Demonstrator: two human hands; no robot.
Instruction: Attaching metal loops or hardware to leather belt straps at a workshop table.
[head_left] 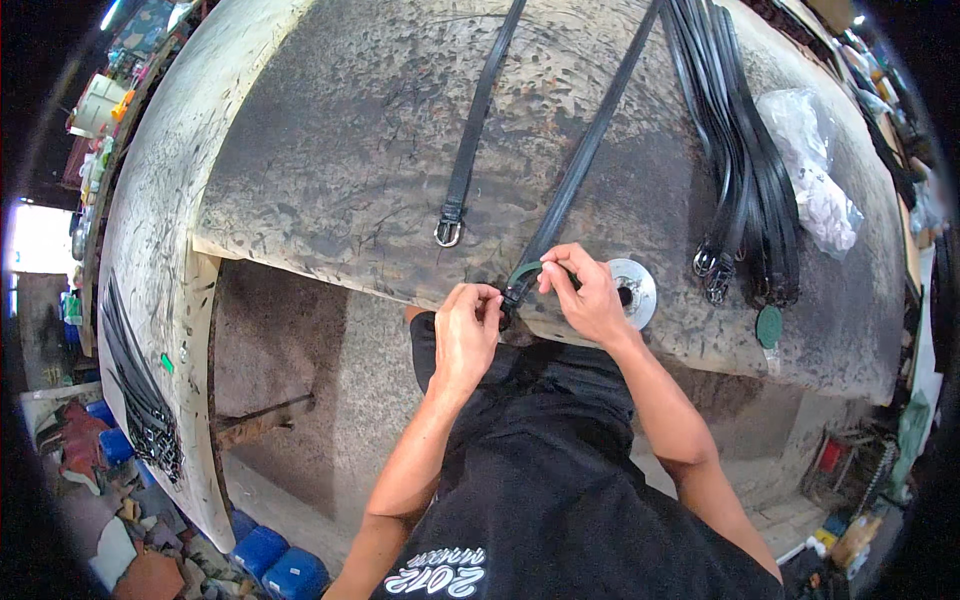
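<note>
Where the belt (597,125) lies: it slants down from the top of our view across the table (330,170), its near end at the near edge, between our hands.
Left hand (468,332): we pinch the belt's dark near end between thumb and fingertips.
Right hand (592,298): our thumb and forefinger pinch a green strip, the other fingers curled.
Green strip (525,271): it arches from the belt's near end to our right fingers; we cannot tell whether the two are joined.
Disc (643,288): pale and round with a dark centre, it lies just beside our right hand, which partly covers it.
Second belt (478,120): black, apart from our hands on the left, its silver buckle (448,234) toward us.
Belt bundle (745,150): many black belts lie together to our right, buckles at the near end.
Bag (815,165): clear, crumpled plastic, right beside the bundle.
Green tag (768,327): round, at the table's near edge below the bundle.
Left bundle (137,380): dark straps with buckles on the table's left part.
Jugs (262,552): blue, low on our left, near scattered scraps (150,570).
</note>
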